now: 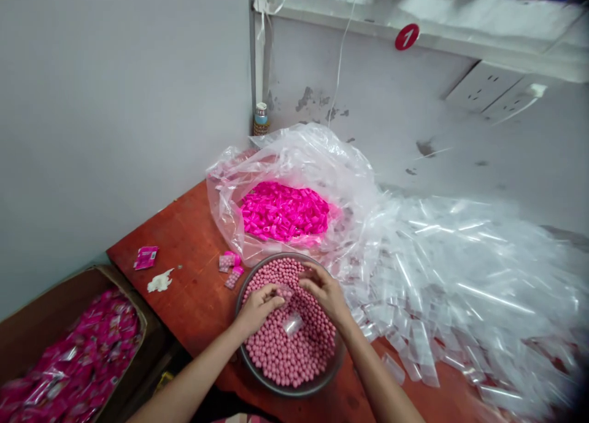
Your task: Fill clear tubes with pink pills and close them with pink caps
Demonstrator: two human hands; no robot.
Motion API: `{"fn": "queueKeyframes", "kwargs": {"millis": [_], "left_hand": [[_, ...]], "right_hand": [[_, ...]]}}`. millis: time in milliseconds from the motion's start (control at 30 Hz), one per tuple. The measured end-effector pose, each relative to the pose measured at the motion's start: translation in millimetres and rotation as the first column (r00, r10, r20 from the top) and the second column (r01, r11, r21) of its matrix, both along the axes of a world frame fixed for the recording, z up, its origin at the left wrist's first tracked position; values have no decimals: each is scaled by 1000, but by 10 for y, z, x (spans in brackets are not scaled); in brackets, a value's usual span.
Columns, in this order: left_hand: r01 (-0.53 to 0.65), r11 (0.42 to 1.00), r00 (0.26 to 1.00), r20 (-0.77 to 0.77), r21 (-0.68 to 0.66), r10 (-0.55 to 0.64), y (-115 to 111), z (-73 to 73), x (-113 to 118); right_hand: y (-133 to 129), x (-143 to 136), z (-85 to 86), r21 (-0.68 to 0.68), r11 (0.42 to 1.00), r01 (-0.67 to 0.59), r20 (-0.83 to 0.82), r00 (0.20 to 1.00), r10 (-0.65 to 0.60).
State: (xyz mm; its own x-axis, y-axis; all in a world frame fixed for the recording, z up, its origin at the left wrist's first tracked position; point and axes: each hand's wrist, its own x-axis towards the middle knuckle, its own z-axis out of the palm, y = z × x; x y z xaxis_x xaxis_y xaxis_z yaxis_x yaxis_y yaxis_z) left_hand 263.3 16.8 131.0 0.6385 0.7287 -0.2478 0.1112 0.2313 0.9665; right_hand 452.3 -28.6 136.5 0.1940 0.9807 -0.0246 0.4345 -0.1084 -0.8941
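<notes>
A round dark bowl [339, 363] full of pink beads [285, 366] stands in front of me on the table. My left hand [257, 309] is over the beads, its thumb and fingers closed on a small clear plastic tube [282, 292] that looks partly filled with beads. My right hand [326, 290] is at the bowl's right side, fingers curved and apart, just right of that tube; nothing shows between them. Another clear tube [292, 324] lies on the beads below both hands.
Bright pink caps [285, 211] lie in an open plastic bag [230, 221] behind the bowl. Clear tubes [460, 288] are heaped at right. Several filled capped tubes [234, 277] and a pink packet [146, 257] are on the red table [193, 300]. A carton [133, 306] of pink packets stands lower left.
</notes>
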Motion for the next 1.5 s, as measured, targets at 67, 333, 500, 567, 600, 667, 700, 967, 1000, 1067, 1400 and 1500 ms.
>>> {"fn": "queueKeyframes", "kwargs": {"millis": [67, 333, 500, 567, 600, 667, 700, 967, 1000, 1067, 1400, 1500], "left_hand": [[-21, 999, 1000, 20, -29, 22, 37, 5, -53], [-97, 986, 994, 31, -139, 103, 142, -118, -243], [-158, 977, 987, 12, -146, 162, 202, -155, -275], [-187, 971, 981, 19, -152, 192, 236, -155, -265], [-196, 968, 979, 22, -156, 202, 253, -153, -256], [-211, 965, 976, 13, -155, 216, 284, -148, -232], [-217, 965, 975, 5, -149, 220, 295, -145, -215], [-158, 987, 982, -96, 44, 161, 239, -44, -26], [-127, 987, 985, -107, 95, 137, 214, -12, -5], [-66, 977, 989, -114, 202, 90, 153, 62, 28], [135, 873, 985, -156, 469, -69, -144, 284, 17], [258, 803, 963, -214, 537, -166, -134, 303, -3]], "right_hand": [[307, 109, -75, -30, 991, 129, 184, 975, -122], [1481, 85, -343, -131, 967, 220, 519, 846, -123], [1866, -10, -453, -237, 935, 265, 643, 764, -53], [1919, 11, -447, -264, 926, 268, 665, 746, -27], [1912, 34, -424, -273, 924, 268, 672, 741, -17], [1819, 95, -338, -284, 923, 258, 674, 739, 1], [1730, 125, -277, -290, 925, 244, 667, 745, 13], [455, -35, 263, -10, 981, -192, 296, 937, 187], [320, -92, 295, 57, 971, -232, 275, 938, 208], [108, -180, 325, 107, 960, -260, 317, 924, 215], [-448, -297, 436, -66, 955, -289, 659, 706, 260], [-526, -328, 458, -81, 944, -321, 697, 659, 284]]}}
